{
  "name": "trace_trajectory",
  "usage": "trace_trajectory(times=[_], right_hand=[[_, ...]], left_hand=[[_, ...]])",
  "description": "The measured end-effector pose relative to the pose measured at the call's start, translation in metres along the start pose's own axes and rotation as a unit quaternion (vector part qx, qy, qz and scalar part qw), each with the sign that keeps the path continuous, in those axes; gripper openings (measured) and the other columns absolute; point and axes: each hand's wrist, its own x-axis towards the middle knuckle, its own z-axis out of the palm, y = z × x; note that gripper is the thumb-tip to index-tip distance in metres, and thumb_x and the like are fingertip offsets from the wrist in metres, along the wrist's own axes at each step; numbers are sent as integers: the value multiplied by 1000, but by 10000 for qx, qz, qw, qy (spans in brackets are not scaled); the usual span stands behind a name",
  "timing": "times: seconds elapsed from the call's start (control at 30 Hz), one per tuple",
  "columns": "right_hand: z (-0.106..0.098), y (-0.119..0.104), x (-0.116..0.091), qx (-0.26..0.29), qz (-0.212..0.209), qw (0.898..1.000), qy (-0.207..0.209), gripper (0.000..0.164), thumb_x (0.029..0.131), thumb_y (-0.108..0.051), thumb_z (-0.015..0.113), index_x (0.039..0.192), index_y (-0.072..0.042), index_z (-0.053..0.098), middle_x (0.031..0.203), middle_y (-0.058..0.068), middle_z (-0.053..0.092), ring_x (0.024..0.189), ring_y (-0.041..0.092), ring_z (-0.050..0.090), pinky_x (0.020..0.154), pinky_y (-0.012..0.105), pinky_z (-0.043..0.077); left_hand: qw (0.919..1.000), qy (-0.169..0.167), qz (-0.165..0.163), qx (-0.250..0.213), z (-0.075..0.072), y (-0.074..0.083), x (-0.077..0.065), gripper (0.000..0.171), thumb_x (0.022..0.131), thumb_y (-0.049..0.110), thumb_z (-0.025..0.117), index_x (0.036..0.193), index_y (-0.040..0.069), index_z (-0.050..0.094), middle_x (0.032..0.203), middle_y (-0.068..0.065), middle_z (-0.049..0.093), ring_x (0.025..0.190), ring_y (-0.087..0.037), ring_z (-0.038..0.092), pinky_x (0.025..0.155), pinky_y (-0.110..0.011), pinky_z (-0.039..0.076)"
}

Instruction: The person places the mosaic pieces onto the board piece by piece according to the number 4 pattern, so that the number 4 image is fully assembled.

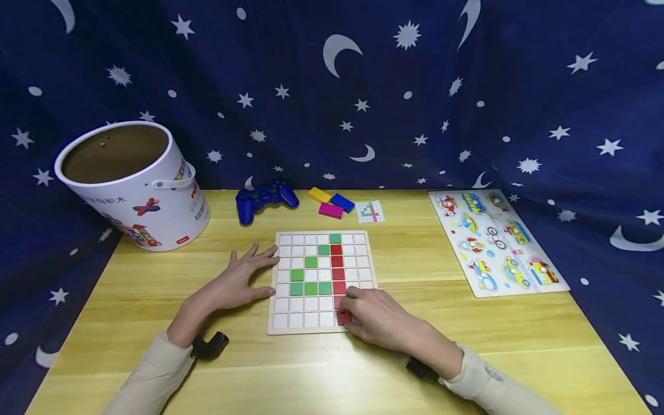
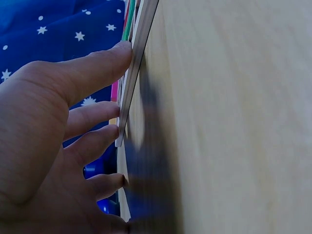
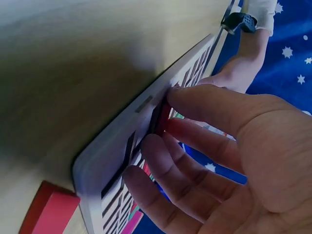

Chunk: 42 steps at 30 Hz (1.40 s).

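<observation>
A square wooden grid board [image 1: 282, 329] lies on the table with white cells and green and red squares on it. At the lower end of its red column, my right hand [image 1: 381, 320] pinches a small red tile [image 1: 343, 317] between thumb and index finger. That red tile [image 3: 164, 118] appears tilted at the board's surface in the right wrist view, partly covered by the fingers. Along the board's left edge, my left hand [image 1: 236, 282] has its fingers spread. Its thumb [image 2: 114, 58] touches the edge in the left wrist view.
Beside the board lies a red block [image 3: 51, 209]. Behind it are a blue game controller [image 1: 266, 199], yellow [image 1: 320, 195], blue [image 1: 342, 202] and pink blocks [image 1: 331, 211], and a pattern card [image 1: 370, 211]. A white bucket [image 1: 171, 222] stands left; a picture puzzle board [image 1: 490, 259] lies right.
</observation>
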Motion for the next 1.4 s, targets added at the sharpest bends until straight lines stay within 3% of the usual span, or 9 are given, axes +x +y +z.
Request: trace_trajectory(times=[0.23,0.47,0.73,1.07,1.27,1.4], right_hand=[[1,-3,4,-86,9,9999,-82,11,85,-15,78,94,-12,72,80,-7,53,63,6,43,54,20,38],[-5,-1,-2,150,237,9996,-40,20,84,-17,81,102,-11,74,83,-5,58,63,5,44,55,21,39],[-21,12,-24,-23,488,9987,161,23,81,-13,82,101,-9,72,89,-2,61,67,5,48,59,25,45],[-29,27,-62,-95,969,9952,87,28,76,-13,85,100,-10,72,86,-5,58,64,5,44,56,23,40],[-23,33,-70,-21,1050,9945,24,35,74,-10,84,106,-12,73,89,-6,59,64,4,44,55,23,40],[-18,34,-71,-1,1071,9941,164,30,73,-7,82,102,-13,75,88,-7,57,64,4,45,55,23,41]], left_hand=[[10000,-8,-8,-12,-1,1,0,68,89,35,77,147,11,51,162,-5,29,149,-44,8,104,-79,-3],[10000,46,14,-13,1,0,-1,69,88,34,78,146,10,52,161,-6,29,148,-45,9,104,-79,-3],[10000,22,-44,-4,2,0,-1,69,88,35,78,147,10,52,162,-5,28,149,-45,9,105,-79,-4],[10000,66,22,42,1,0,-1,69,88,34,78,146,9,52,162,-7,29,148,-47,10,103,-80,-3],[10000,71,25,50,0,0,-1,69,88,33,78,146,9,52,162,-7,29,148,-47,9,103,-80,-3],[10000,45,50,48,1,0,0,69,88,34,78,147,9,52,162,-6,29,148,-47,9,103,-80,-3]])
